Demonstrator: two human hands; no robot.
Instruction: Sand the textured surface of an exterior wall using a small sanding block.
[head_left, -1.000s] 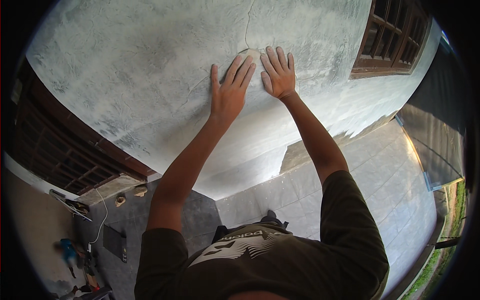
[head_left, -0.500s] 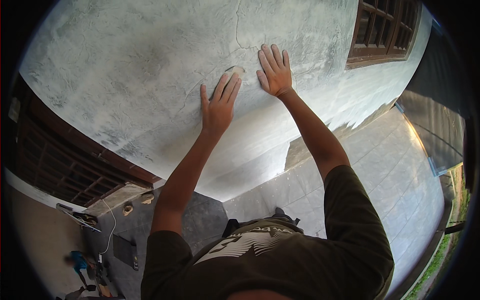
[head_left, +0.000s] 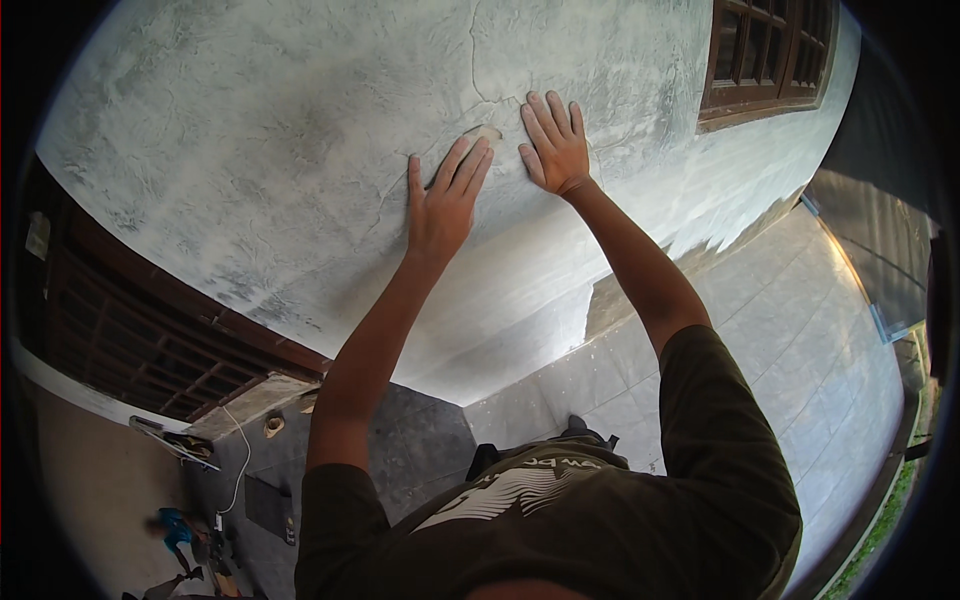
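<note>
My left hand (head_left: 444, 205) lies flat against a grey-white plastered wall (head_left: 300, 150). Under its fingertips is a small pale piece of sandpaper (head_left: 488, 132), pressed to the plaster; most of it is hidden by the fingers. To the right, my right hand (head_left: 556, 145) rests palm-down on the same wall with its dusty fingers spread and nothing in it. A thin crack (head_left: 474, 60) runs down the plaster to just above the hands, and fine lines branch off beside them.
A brown wooden window (head_left: 765, 60) is set in the wall at upper right. Dark barred woodwork (head_left: 140, 340) stands at left. Grey floor tiles (head_left: 760, 350) extend below the wall. At lower left are a white cable (head_left: 246, 450) and a person in blue (head_left: 176, 527).
My left hand has slid slightly up and to the right along the wall, with the sandpaper under its fingers. My right hand stays in nearly the same place on the plaster.
</note>
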